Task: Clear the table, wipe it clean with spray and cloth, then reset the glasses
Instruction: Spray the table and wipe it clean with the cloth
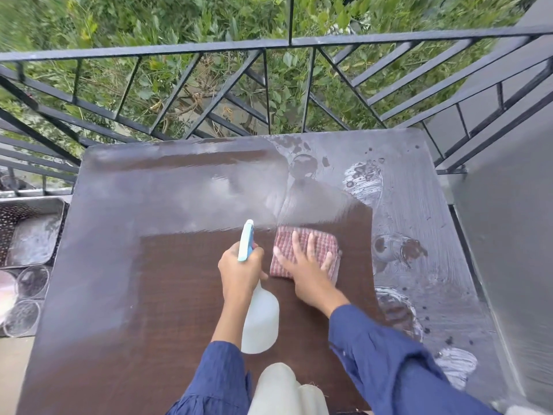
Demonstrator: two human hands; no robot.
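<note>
Our left hand (pixel 239 272) is curled round the neck of the bottle (pixel 259 320). The nozzle points away over the table (pixel 119 310). We cannot tell whether a finger sits on the trigger, or whether the bottle's base touches the top. Just right of it the folded cloth (pixel 311 242) lies on the table. Our right hand (pixel 309 266) presses it flat, fingers straight and spread, gripping nothing.

We judge the risks as follows. With the two hands so near each other, a stray squeeze would wet the dry middle patch or the wiping hand. The bottle could also knock the top as we reach. A flat palm may slide off the cloth on the wet film. Further right, foam (pixel 363 184) and ring marks (pixel 395 250) are not yet wiped, and a hard sweep there could push liquid over the edge.

Off the table at far left sit a tray (pixel 36 235) and, nearer us, the glasses (pixel 32 282), clear of the work. The railing (pixel 269 44) runs close behind the far edge. A wall (pixel 508 235) hugs the right side, so strokes there will likely be cramped.
</note>
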